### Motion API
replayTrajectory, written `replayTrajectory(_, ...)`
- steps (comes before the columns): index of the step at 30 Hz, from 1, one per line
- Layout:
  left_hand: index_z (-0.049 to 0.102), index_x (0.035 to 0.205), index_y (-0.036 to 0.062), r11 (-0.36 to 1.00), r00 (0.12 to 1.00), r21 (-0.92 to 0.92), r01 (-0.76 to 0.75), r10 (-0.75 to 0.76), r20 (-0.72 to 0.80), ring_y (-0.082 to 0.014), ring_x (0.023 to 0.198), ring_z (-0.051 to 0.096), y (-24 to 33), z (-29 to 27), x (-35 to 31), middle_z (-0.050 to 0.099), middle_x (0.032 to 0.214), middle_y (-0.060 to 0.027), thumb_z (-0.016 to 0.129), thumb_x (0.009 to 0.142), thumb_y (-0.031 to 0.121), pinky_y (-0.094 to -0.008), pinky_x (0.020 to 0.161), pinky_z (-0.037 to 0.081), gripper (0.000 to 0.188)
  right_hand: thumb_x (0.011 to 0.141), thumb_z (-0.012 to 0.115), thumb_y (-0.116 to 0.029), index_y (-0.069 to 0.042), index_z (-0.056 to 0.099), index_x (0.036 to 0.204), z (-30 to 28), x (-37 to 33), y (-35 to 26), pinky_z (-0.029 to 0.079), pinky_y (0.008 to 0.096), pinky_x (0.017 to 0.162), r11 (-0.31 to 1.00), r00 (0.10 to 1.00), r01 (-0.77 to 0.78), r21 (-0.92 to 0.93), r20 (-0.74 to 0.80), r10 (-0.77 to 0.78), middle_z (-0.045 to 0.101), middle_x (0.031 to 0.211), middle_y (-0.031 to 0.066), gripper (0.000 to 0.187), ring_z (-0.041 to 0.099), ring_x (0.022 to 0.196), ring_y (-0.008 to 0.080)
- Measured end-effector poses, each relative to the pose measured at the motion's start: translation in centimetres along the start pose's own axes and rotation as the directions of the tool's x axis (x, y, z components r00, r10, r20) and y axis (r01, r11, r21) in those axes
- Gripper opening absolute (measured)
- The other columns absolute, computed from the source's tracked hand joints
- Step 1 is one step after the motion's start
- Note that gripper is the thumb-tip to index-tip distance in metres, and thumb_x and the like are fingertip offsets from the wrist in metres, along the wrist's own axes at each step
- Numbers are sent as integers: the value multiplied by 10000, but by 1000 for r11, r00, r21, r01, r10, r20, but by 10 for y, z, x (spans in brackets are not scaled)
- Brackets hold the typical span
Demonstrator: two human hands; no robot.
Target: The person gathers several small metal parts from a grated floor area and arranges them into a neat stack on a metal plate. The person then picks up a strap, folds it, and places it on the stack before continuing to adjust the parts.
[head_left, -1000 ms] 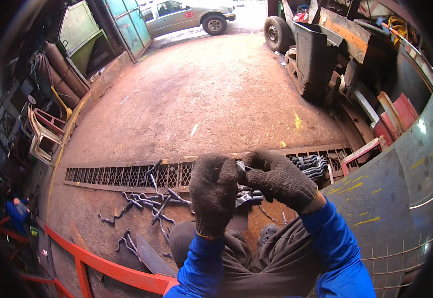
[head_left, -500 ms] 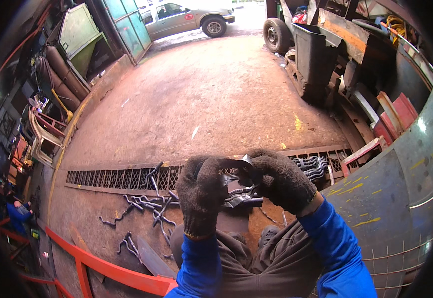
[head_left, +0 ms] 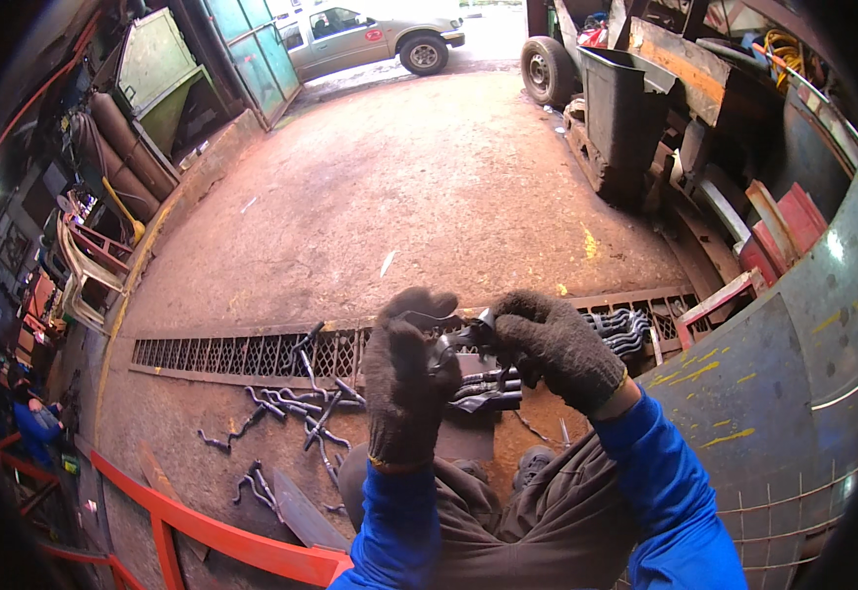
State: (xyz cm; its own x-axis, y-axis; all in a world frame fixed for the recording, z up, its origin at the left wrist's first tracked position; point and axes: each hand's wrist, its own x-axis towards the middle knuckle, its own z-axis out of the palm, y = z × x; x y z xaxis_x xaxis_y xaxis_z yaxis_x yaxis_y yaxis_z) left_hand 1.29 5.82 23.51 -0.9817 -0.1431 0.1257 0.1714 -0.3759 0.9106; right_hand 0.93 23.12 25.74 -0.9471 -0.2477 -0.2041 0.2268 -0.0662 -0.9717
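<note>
Both of my hands wear dark brown knit gloves and are raised close together above my lap. My left hand (head_left: 407, 379) is curled round something shiny and dark, mostly hidden by the glove; a thin pale edge shows at its fingers. My right hand (head_left: 557, 349) pinches a small dark piece with a shiny silver edge (head_left: 486, 323), in the gap between the hands. Beneath them lie bent metal bars (head_left: 486, 393), partly covered by my left hand. More bent bars (head_left: 316, 418) lie scattered on the floor to the left, and a neat stack of bent bars (head_left: 625, 330) sits on the right.
A floor grate (head_left: 222, 351) runs across in front of me. A red metal rail (head_left: 217, 526) stands at lower left, a grey metal sheet (head_left: 743, 393) at right. Farther off are a dark bin (head_left: 625, 113), a wheel (head_left: 549, 71), a parked vehicle (head_left: 350, 39) and a person (head_left: 37, 421) at far left.
My left hand has turned and its fingers have risen. The dark piece that spanned between my hands now looks more bunched. My right hand has shifted only slightly.
</note>
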Motion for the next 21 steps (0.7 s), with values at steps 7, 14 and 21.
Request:
replayTrajectory(7, 714, 1124, -16, 959, 989, 279, 52, -88, 118, -130, 777, 634, 0, 1, -6, 715, 910, -72, 726, 908, 207, -278, 683, 487, 311, 938, 711, -283, -32, 686, 1072, -1, -3, 0, 483, 225, 650, 999, 999, 32, 27, -15, -32, 668, 890, 15, 285, 587, 735, 65)
replayTrajectory(14, 732, 1015, -33, 568, 762, 533, -627, 588, 270, -141, 739, 652, -18, -9, 7, 705, 851, -89, 701, 938, 124, -283, 625, 518, 177, 936, 726, -259, 6, 654, 1130, 4, 0, 0, 529, 256, 725, 977, 997, 80, -196, 13, -79, 679, 943, 46, 336, 625, 838, 89)
replayTrajectory(21, 721, 1001, -30, 755, 877, 456, -471, 457, 149, -188, 775, 679, -23, -12, -2, 706, 864, -109, 732, 891, 155, -322, 711, 537, 216, 915, 750, -165, 6, 635, 1145, -2, 9, 18, 522, 275, 852, 976, 993, 101, -195, 73, -88, 682, 1001, 45, 309, 624, 932, 102)
